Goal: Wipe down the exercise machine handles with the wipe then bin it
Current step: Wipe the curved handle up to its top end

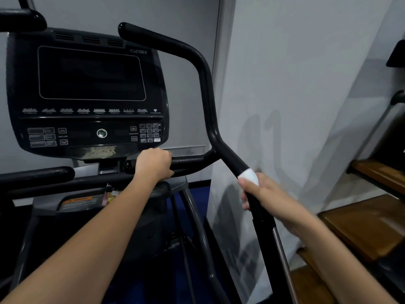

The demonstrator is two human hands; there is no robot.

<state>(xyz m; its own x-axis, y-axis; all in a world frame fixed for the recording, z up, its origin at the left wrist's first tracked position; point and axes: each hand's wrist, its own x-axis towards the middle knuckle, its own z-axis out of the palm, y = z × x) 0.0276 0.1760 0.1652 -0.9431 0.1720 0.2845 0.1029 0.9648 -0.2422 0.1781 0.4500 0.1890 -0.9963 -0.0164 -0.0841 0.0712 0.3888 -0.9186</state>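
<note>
Black console (87, 93) reads "CYBEX" at its upper right corner. Below it my left hand (154, 164) curls around the crossbar (188, 161). To its right my right hand (266, 194) clamps the white wipe (248, 175) around the long handle (208, 88).

Wipe (248, 176) mostly hidden inside right hand (268, 194), only a white end showing. Left-hand (154, 164) fingers out of sight behind the crossbar (190, 162). Console (87, 93) button labels too small to read. Left handle (19, 19) cut off by the top-left edge. Wooden steps (361, 227) blurred, cropped at right.
</note>
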